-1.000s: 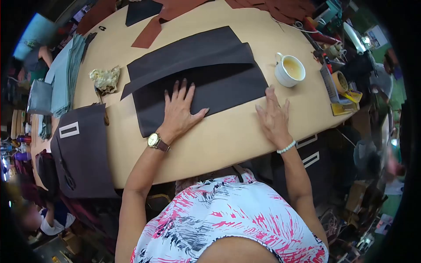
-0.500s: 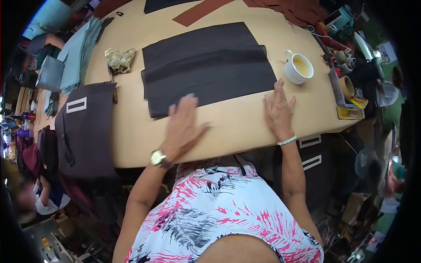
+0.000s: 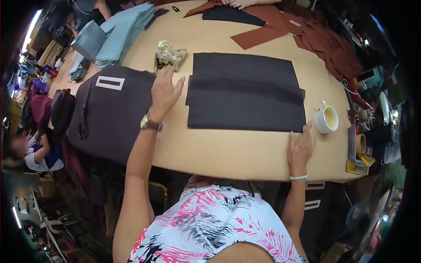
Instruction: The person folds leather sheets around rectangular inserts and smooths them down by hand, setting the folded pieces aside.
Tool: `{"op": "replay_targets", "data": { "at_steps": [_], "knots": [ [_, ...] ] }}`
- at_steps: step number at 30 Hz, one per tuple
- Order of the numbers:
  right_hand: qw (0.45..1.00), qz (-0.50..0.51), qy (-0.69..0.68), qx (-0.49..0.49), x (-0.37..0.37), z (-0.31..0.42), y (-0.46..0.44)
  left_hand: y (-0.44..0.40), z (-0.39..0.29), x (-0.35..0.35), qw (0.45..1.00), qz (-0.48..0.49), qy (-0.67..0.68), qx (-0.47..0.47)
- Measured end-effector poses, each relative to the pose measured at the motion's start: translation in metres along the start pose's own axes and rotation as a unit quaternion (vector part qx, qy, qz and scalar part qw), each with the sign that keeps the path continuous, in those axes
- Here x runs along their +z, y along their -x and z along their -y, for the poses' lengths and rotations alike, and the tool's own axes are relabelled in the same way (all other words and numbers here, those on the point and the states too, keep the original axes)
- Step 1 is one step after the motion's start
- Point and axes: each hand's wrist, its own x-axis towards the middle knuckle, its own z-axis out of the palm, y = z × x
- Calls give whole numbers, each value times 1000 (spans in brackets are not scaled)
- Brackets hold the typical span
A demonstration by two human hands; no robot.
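Dark brown sheets [image 3: 245, 111], perhaps leather or fabric, lie stacked flat on the table before me. My left hand [image 3: 165, 95] is open left of the stack, its fingertips at a crumpled yellowish lump [image 3: 171, 53]. A dark, thin object beside the lump is partly hidden. My right hand [image 3: 301, 149] is open, fingers stretched, with fingertips at the stack's lower right corner. Just beyond it stands a white cup [image 3: 323, 122] holding something pale yellow. On another dark sheet [image 3: 118, 105] at the left lie scissors [image 3: 83, 118] and a white rectangular frame [image 3: 110, 83].
Grey-green sheets [image 3: 125, 33] are piled at the far left. Rust-brown pieces [image 3: 267, 30] and a black piece [image 3: 232, 14] lie at the back, near another person's hand [image 3: 240, 3]. A basket of tools [image 3: 353, 144] stands at the right edge of the table [image 3: 228, 153].
My left hand has moved from the stack's near edge to the crumpled lump. My right hand remains by the lower right corner. The view has shifted, and another person's hand now shows at the back.
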Motion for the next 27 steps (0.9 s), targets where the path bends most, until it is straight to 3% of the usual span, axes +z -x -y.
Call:
{"op": "replay_targets", "data": {
  "at_steps": [5,8,11,14,18,21,24,27],
  "knots": [
    [997,-30,-66,8,3,0,2,-88,61,43,979,-141,-141,-46],
    [996,-41,-77,-20,4,-2,2,-107,82,53,980,-93,-38,-171],
    [995,-54,-72,-40,5,-3,1,-111,84,48,970,-65,-12,-234],
    [994,-63,-70,-48,6,-2,2,-104,67,33,980,-151,9,-129],
    [995,-77,1,-57,0,2,3,-86,-25,-37,973,-194,119,-27],
    [983,-124,-62,-121,-9,24,4,-43,-79,-53,977,-129,167,41],
    [962,-75,-178,-195,-27,85,7,2,-119,-35,970,-69,217,82],
    [965,-8,-73,-251,-31,129,0,33,-139,-9,975,-34,190,112]
  ]
}}
